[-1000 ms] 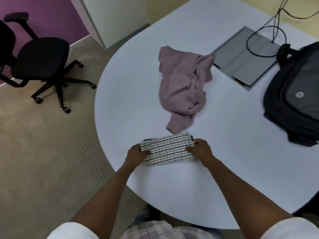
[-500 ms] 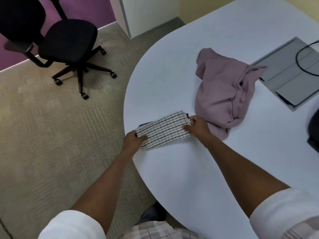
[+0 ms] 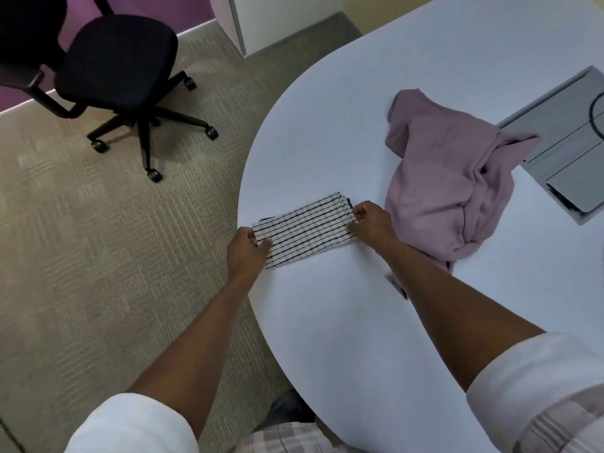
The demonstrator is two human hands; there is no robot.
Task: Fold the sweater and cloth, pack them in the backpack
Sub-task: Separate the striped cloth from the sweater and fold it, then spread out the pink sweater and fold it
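A white cloth with thin black stripes [image 3: 305, 231] lies folded into a narrow band near the left edge of the white table [image 3: 343, 322]. My left hand [image 3: 247, 248] pinches its left end and my right hand [image 3: 371, 222] pinches its right end. A crumpled mauve sweater [image 3: 447, 181] lies unfolded just right of my right hand, one cuff trailing toward me. The backpack is out of view.
A grey folded tablet case [image 3: 568, 148] with a black cable on it sits at the table's right edge of view. A black office chair [image 3: 111, 60] stands on the carpet to the left. The table's rounded edge runs right beside my left hand.
The cloth has slid left to the table's edge with both hands still on its ends. The view swung left, so the backpack dropped out of sight.
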